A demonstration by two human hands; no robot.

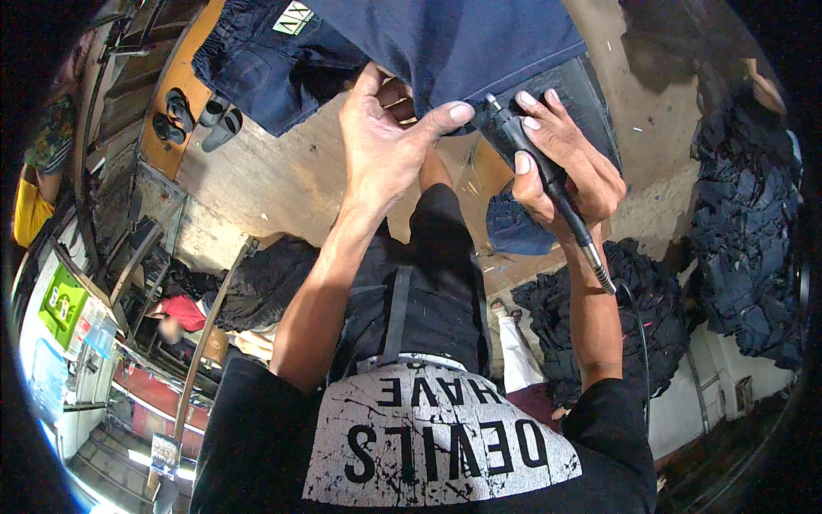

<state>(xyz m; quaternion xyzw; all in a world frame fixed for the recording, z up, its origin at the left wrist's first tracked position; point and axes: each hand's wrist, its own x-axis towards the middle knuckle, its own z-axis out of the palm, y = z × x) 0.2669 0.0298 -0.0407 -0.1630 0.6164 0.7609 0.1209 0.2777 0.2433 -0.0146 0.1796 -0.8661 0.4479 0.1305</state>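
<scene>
Looking down, a person worked with both bare hands at the edge of a navy cloth (479, 47), which lay at the top centre, over a dark flat surface (592, 98). The right hand (572, 163) had a firm grip on a black pen-shaped tool (541, 163), probably held so for fine aim, its metal tip pointing at the cloth's lower edge. Its cord (642, 343) trailed back beside the forearm, seemingly to stay clear. The left hand (377, 141) set its thumb along that edge, fingers curled underneath, perhaps steadying it; whether this grip pinched the fabric, I cannot tell. On dark denim (274, 73) to the left sat a pale rectangular label (292, 17) with dark marks. The black shirt (257, 437) bore large block capitals on a cracked white panel (445, 437), upside down.
</scene>
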